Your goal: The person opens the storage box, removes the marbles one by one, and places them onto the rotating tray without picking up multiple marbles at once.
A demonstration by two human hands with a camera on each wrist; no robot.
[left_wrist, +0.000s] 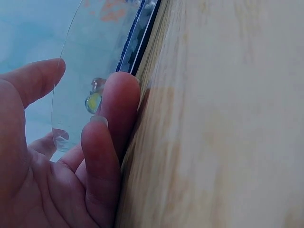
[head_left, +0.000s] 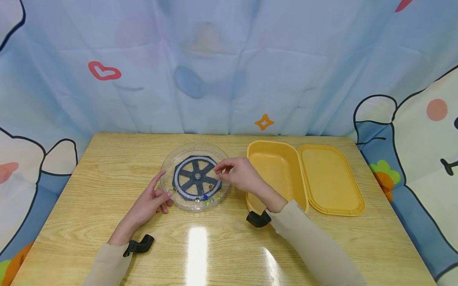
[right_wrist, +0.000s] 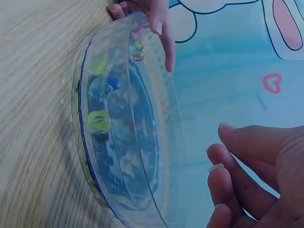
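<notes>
A clear round dish (head_left: 195,204) stands on the table, with a dark spoked wheel (head_left: 179,184) and a pale ring inside it. Several glass marbles lie near its front edge, among them a blue marble (head_left: 205,197) and a yellow-green marble (right_wrist: 99,122). At the dish's left side my left hand (head_left: 152,202) rests with fingertips right against the wall and rim, the index extended. My right hand (head_left: 237,172) hovers over the dish's right part, its fingers bent. In the right wrist view, nothing shows between the fingertips (right_wrist: 225,127) of that hand.
To the right of the dish stands a yellow box (head_left: 277,157) without its cover, under the right forearm. Its flat yellow lid (head_left: 332,180) lies beside it. A patterned blue curtain (head_left: 229,67) hangs behind the wooden table (head_left: 118,167).
</notes>
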